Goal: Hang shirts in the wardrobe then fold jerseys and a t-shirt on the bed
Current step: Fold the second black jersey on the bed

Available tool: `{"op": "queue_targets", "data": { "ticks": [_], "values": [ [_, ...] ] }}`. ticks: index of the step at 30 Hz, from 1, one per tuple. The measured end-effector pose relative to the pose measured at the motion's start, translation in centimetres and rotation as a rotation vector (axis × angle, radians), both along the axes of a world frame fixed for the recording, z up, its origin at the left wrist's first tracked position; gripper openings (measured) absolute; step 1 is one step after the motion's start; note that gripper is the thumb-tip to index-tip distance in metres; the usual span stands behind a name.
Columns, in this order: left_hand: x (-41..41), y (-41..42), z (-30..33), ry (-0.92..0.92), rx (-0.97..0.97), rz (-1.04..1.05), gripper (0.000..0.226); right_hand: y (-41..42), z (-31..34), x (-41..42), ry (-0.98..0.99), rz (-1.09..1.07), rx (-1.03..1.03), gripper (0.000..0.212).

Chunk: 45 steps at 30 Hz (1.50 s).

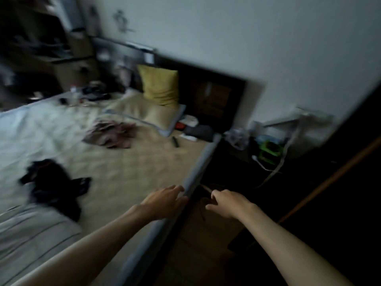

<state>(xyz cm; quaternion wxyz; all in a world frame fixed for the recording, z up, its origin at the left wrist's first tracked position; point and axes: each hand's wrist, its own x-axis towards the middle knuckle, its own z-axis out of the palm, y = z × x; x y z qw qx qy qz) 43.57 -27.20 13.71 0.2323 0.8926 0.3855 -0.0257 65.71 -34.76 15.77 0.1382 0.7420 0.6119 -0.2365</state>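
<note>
The frame is blurred by motion. The bed (pixel 144 162) with a beige sheet fills the left and middle. A crumpled maroon-striped garment (pixel 111 134) lies near its middle. A black garment (pixel 53 186) lies bunched at the left. A grey striped cloth (pixel 31 234) sits at the lower left. My left hand (pixel 165 200) reaches over the bed's right edge with relaxed fingers and holds nothing. My right hand (pixel 226 203) hangs over the dark gap beside the bed, fingers loosely curled, holding nothing that I can make out. A dark wardrobe edge (pixel 340 172) rises at the right.
A yellow pillow (pixel 159 85) leans on the dark headboard (pixel 212 96), with a beige pillow (pixel 148 114) below it. Small items lie near the headboard. A cluttered bedside area with a green object (pixel 270 151) and cables sits right of the bed. Shelves (pixel 41 48) stand at the far left.
</note>
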Motion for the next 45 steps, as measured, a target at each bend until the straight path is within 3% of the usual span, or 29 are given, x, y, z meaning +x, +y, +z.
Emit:
{"op": "queue_targets", "data": {
  "ticks": [6, 11, 18, 25, 29, 31, 33, 35, 37, 39, 42, 45],
  "values": [
    [-18.5, 7.7, -5.4, 0.136, -0.070, 0.403, 0.051, 14.2, -2.9, -13.6, -0.007, 0.254, -0.033, 0.053],
    [-28.5, 11.6, -9.9, 0.214, -0.220, 0.610, 0.041, 21.3, -6.3, -21.5, -0.021, 0.396, -0.080, 0.055],
    [-33.9, 15.9, -17.1, 0.181, -0.330, 0.849, 0.039, 29.8, -11.8, -26.1, -0.078, 0.483, -0.204, 0.062],
    [-35.8, 26.2, -25.1, 0.184, -0.382, 1.035, 0.037, 40.8, -21.9, -28.2, 0.019, 0.513, -0.273, 0.066],
    [-37.5, 36.1, -31.5, -0.023, -0.359, 1.364, 0.050, 51.3, -30.1, -28.6, 0.089, 0.601, -0.284, 0.062],
    [-37.7, 39.5, -34.8, -0.205, -0.426, 1.590, 0.061, 56.9, -33.2, -28.0, 0.106, 0.643, -0.236, 0.059],
    [-36.9, 42.2, -38.1, -0.341, -0.475, 1.688, 0.073, 62.2, -36.0, -27.0, 0.111, 0.622, -0.162, 0.061],
    [-35.1, 44.0, -40.9, -0.387, -0.485, 1.697, 0.084, 66.1, -38.2, -26.0, 0.149, 0.565, -0.132, 0.060],
    [-33.1, 44.6, -43.1, -0.284, -0.452, 1.640, 0.080, 68.2, -39.8, -25.6, 0.211, 0.539, -0.139, 0.055],
    [-30.4, 44.8, -44.3, -0.127, -0.358, 1.538, 0.060, 68.9, -41.2, -25.3, 0.261, 0.551, -0.154, 0.052],
    [-25.7, 44.0, -44.2, -0.245, -0.355, 1.405, 0.028, 68.6, -42.8, -25.4, 0.336, 0.583, -0.179, 0.047],
    [-18.1, 40.7, -44.6, -0.231, -0.524, 1.189, 0.018, 67.6, -43.5, -27.1, 0.451, 0.575, -0.174, 0.043]
  ]
}}
